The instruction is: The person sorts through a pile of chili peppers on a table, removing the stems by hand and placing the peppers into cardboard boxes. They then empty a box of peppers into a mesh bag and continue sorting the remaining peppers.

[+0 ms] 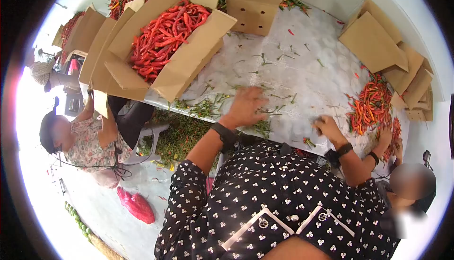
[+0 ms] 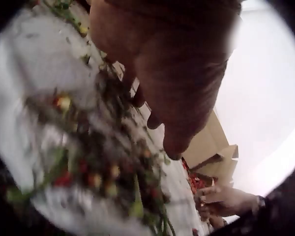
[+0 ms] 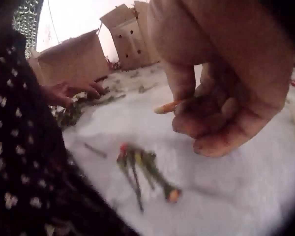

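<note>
My left hand [image 1: 247,106] is spread low over the white-covered table [image 1: 283,78], palm down, among loose green chili stems [image 1: 262,128]. In the left wrist view its fingers point down to the table beside a blurred heap of stems with red and yellow bits [image 2: 113,177]. Farther right, my right hand [image 1: 329,128] has curled fingers. Seen from the right wrist, thumb and fingers pinch a small orange-tipped chili piece [image 3: 166,107], its other end hidden by the fingers. Below that hand lies a small cluster of stems [image 3: 147,169] with red and orange ends.
A large cardboard box [image 1: 189,71] full of red chilies [image 1: 168,35] stands at the left. Another box [image 1: 253,12] is at the back. Loose red and orange chilies [image 1: 371,106] lie at right, where another person's hands [image 1: 385,137] work. A second person [image 1: 90,137] sits at left.
</note>
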{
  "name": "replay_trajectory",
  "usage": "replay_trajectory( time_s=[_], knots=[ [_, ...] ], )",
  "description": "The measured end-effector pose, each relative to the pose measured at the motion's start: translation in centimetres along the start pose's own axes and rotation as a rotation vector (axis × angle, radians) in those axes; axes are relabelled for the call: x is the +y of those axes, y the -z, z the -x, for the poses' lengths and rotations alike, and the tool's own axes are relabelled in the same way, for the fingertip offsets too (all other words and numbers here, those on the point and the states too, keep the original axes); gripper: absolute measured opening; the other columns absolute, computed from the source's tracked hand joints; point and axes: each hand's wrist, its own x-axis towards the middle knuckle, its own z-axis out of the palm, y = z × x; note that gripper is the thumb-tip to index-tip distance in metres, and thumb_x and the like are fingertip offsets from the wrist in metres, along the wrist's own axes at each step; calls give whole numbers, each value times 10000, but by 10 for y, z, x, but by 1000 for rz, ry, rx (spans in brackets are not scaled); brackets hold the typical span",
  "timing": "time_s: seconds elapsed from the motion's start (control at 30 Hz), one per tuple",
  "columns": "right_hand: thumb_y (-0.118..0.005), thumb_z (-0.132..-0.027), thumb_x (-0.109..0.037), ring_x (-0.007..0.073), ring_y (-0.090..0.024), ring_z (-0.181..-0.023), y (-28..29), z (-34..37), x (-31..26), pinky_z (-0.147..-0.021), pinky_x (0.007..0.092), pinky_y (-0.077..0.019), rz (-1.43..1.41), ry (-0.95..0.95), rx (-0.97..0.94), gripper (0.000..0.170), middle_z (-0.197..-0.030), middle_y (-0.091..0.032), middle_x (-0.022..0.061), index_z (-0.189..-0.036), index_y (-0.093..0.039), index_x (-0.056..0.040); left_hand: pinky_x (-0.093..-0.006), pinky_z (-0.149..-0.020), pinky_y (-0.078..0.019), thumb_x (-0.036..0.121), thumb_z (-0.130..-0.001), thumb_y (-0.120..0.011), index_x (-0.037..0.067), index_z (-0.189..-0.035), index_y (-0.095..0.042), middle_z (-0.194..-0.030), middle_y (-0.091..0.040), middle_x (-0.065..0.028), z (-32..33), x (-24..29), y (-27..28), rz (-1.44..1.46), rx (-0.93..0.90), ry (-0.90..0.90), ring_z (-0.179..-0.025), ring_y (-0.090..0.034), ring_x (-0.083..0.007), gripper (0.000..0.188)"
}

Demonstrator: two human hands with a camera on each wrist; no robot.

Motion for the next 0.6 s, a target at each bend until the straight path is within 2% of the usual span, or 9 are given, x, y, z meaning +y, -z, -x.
replay_trajectory(
  time_s=[0.07, 0.17, 0.2, 0.23, 0.3, 0.37, 0.43, 0.53, 0.6],
  knots=[
    [-510, -805, -108, 134, -539, -498, -8, 13, 24, -441, 273, -432, -6, -70, -27, 150, -646, -578, 78, -762, -549, 30, -408, -924, -343, 267, -651, -666, 119, -985, -604, -1099, -524, -116, 16, 22, 5, 38, -38, -117, -1046, -476, -299, 372],
    [-510, -807, -85, 129, -561, -556, -32, 10, 18, -494, 265, -458, -145, -66, -57, 130, -697, -588, 77, -808, -555, 37, -400, -873, -366, 224, -622, -663, 112, -892, -617, -1013, -539, -92, 45, 24, 4, 155, -65, 16, -985, -493, -284, 296],
    [-514, -809, -78, 126, -569, -587, -40, 7, 14, -523, 260, -468, -229, -61, -104, 126, -722, -591, 76, -829, -559, 38, -401, -814, -383, 191, -604, -661, 98, -821, -612, -945, -540, -81, 59, 24, 7, 130, 39, 32, -938, -500, -271, 241],
    [-514, -809, -78, 126, -569, -587, -49, 3, 3, -523, 260, -468, -222, -56, -116, 126, -722, -591, 76, -829, -559, 38, -401, -814, -383, 191, -604, -661, 98, -821, -612, -945, -540, -81, 72, 23, 13, 124, 44, 45, -938, -500, -271, 241],
    [-526, -821, -105, 114, -570, -625, -73, -7, -24, -560, 249, -474, -218, -21, -310, 154, -766, -598, 71, -862, -564, 40, -404, -784, -389, 177, -613, -661, 94, -831, -612, -945, -540, -82, 99, 18, 32, 15, -7, 240, -930, -500, -271, 239],
    [-531, -826, -117, 120, -572, -620, -94, -14, -48, -564, 252, -480, -234, -23, -431, 162, -770, -598, 70, -864, -564, 37, -401, -753, -383, 203, -605, -663, 106, -801, -624, -962, -534, -72, 120, 8, 48, -70, 91, 372, -901, -494, -272, 222],
    [-535, -830, -129, 125, -574, -616, -102, -25, -61, -567, 254, -486, -245, -25, -551, 171, -774, -598, 69, -865, -565, 35, -407, -769, -374, 232, -635, -672, 102, -858, -624, -1016, -518, -92, 121, -6, 61, -179, 206, 459, -939, -479, -284, 263],
    [-528, -835, -135, 139, -581, -622, -105, -35, -71, -573, 267, -497, -282, -89, -648, 172, -769, -594, 65, -869, -568, 29, -433, -830, -359, 241, -647, -672, 96, -917, -616, -1079, -494, -109, 97, -25, 72, -265, 300, 529, -1003, -458, -301, 311],
    [-528, -838, -146, 144, -581, -614, -101, -36, -72, -573, 280, -500, -352, -152, -633, 169, -770, -601, 68, -865, -578, 14, -459, -892, -331, 252, -659, -662, 104, -988, -605, -1131, -473, -118, 81, -36, 71, -328, 373, 473, -1063, -433, -314, 365]
  ],
)
